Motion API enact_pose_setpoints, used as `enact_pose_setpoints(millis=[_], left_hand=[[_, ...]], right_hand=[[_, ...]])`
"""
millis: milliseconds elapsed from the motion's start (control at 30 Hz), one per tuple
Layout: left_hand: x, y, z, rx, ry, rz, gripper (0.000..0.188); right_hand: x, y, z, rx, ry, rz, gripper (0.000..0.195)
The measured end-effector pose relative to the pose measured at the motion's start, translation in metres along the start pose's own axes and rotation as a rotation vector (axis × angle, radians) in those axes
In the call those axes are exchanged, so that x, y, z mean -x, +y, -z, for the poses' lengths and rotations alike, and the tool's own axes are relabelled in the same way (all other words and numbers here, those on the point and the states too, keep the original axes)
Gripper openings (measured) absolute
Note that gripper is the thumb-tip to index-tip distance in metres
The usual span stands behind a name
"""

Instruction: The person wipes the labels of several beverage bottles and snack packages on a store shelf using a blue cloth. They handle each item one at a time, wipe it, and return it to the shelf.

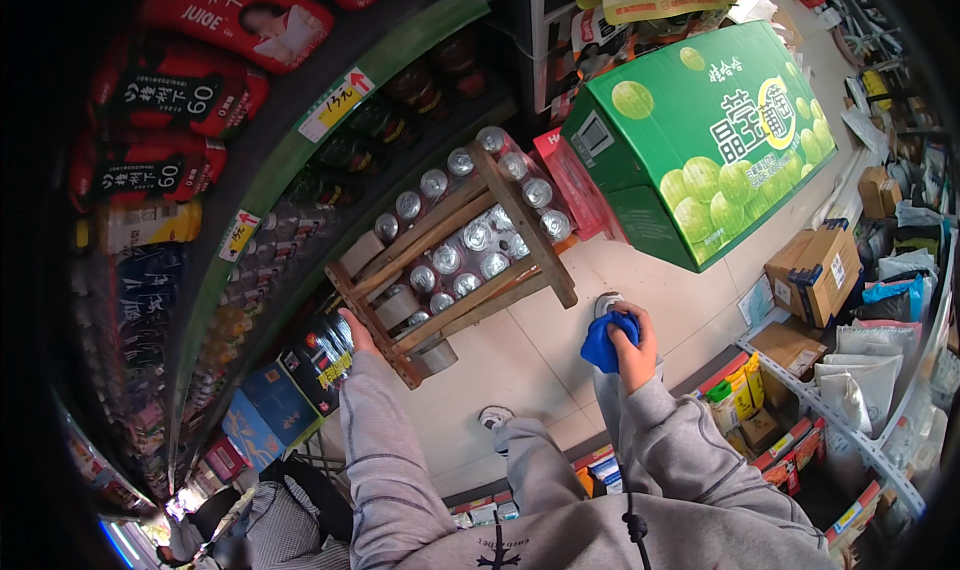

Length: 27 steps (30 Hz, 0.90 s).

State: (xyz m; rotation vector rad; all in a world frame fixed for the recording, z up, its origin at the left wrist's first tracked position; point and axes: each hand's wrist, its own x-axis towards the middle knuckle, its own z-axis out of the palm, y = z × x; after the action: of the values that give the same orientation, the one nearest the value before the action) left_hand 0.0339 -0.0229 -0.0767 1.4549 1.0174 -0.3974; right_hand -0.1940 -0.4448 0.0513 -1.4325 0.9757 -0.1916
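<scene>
My left hand (358, 334) is at the lower left end of a wooden frame (416, 251), its fingers against or just beside the end rail; the wrist side hides part of it. Metal drink cans (477, 235) in packs stand beneath and behind the frame's slats. In my right hand (636, 349) is a crumpled blue cloth (606, 339), gripped between thumb and fingers above the tiled floor. A large green carton (720, 142) with grape pictures stands beyond, at the upper right, next to a red box (570, 187).
Shelves with a green edge (307, 124) hold bottles and red drink packs (240, 15) on the left. On the right, a rack (817, 405) bears parcels and a cardboard box (814, 270). Another person (292, 521) is at the lower left.
</scene>
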Motion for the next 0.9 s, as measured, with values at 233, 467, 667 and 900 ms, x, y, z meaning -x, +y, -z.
enact_pose_setpoints(millis=[233, 467, 667, 900], left_hand=[[0.044, -0.013, -0.002, -0.815, 0.762, -0.634, 0.041], [0.187, -0.160, 0.030, -0.928, 0.184, -0.555, 0.009], [0.297, -0.223, -0.033, -1.098, -0.444, -0.103, 0.031], [0.327, -0.119, -0.115, -0.922, -0.714, -0.561, 0.026]], right_hand=[[0.018, -0.009, 0.061, -0.270, -0.024, -0.235, 0.049], [0.008, -0.032, 0.158, -0.485, 0.016, -0.485, 0.058], [-0.018, -0.129, 0.240, -0.706, -0.052, -0.349, 0.037], [-0.034, -0.202, 0.260, -0.749, -0.118, -0.168, 0.046]])
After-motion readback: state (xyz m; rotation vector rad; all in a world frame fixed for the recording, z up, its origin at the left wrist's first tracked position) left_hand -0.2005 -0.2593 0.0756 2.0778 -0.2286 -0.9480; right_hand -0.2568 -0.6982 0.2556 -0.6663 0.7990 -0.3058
